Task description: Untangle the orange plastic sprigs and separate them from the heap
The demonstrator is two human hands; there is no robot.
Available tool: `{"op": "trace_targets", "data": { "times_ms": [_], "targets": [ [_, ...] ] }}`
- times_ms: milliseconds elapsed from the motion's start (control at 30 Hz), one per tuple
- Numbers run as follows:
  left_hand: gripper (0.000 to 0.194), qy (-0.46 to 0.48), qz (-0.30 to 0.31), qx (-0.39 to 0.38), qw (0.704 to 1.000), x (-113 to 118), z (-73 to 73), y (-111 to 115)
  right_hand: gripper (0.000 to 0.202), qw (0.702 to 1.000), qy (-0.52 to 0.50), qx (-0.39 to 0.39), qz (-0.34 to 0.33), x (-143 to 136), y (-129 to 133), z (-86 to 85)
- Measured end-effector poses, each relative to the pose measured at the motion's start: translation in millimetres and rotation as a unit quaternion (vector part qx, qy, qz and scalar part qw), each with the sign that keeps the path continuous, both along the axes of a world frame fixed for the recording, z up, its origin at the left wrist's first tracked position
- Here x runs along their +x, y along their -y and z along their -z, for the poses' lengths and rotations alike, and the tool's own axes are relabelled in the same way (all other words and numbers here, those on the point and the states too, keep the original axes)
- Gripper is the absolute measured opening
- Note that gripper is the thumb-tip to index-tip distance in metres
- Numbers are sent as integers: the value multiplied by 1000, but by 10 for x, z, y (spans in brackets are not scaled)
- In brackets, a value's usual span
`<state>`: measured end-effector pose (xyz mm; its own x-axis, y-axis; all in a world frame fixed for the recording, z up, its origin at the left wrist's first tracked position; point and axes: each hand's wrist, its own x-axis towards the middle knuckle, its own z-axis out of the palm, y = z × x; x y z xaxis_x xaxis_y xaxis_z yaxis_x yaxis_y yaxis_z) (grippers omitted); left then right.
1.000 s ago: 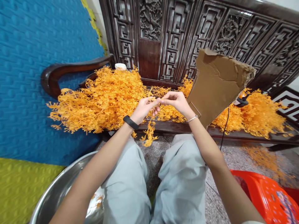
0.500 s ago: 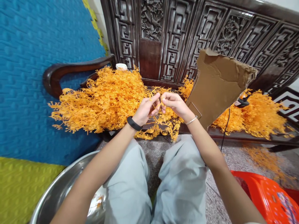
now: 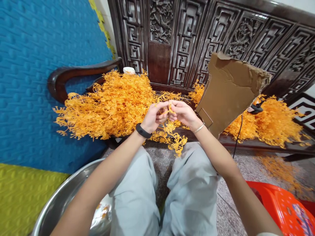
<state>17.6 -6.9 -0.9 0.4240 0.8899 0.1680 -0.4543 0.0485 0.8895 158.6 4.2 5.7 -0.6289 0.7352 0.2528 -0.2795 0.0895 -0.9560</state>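
My left hand (image 3: 157, 115) and my right hand (image 3: 180, 113) meet fingertip to fingertip above the bench edge. Both are pinched on an orange plastic sprig (image 3: 170, 108), a thin branching piece that shows between the fingers. Below them, more orange branching strands (image 3: 173, 134) hang over the bench's front edge; whether these join the held piece I cannot tell. A large heap of orange plastic sprigs (image 3: 123, 105) lies just left of my left hand. My left wrist wears a black band, my right a thin silver bangle.
A brown cardboard piece (image 3: 228, 88) leans on the carved dark wooden bench (image 3: 159, 62). Behind it lies another orange heap (image 3: 273, 124), with a black cabled device (image 3: 256, 107). A metal basin (image 3: 49, 209) stands lower left, a red plastic stool (image 3: 278, 203) lower right.
My fingertips have drawn closer together around the orange sprig. The strands below my hands have shifted and hang slightly lower.
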Motion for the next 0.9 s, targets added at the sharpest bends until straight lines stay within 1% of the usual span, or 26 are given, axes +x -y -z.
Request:
{"op": "trace_targets", "data": {
  "times_ms": [200,367,467,533,600,667,800,900],
  "targets": [
    [42,5,11,12,1000,-12,-23,30,36,999,-30,-37,-10,-38,45,0],
    [43,20,21,15,999,5,-12,27,35,997,-58,-38,-16,-49,42,36],
    [43,24,27,3,999,4,-10,26,33,997,-61,-41,-23,-52,42,58],
    [45,43,29,-18,998,-9,-21,28,34,997,-70,-38,-19,-52,66,40],
    [49,85,20,-42,995,-29,-39,29,38,995,-95,-24,-1,-45,113,-15],
    [52,119,6,-61,991,-47,-59,25,41,992,-118,5,35,-27,169,-90],
    [55,107,3,-72,992,-54,-56,-3,41,983,-136,65,101,32,193,-194],
    [51,83,40,-56,994,-42,-13,-27,39,979,-139,72,129,93,80,-172]
  ]
}}
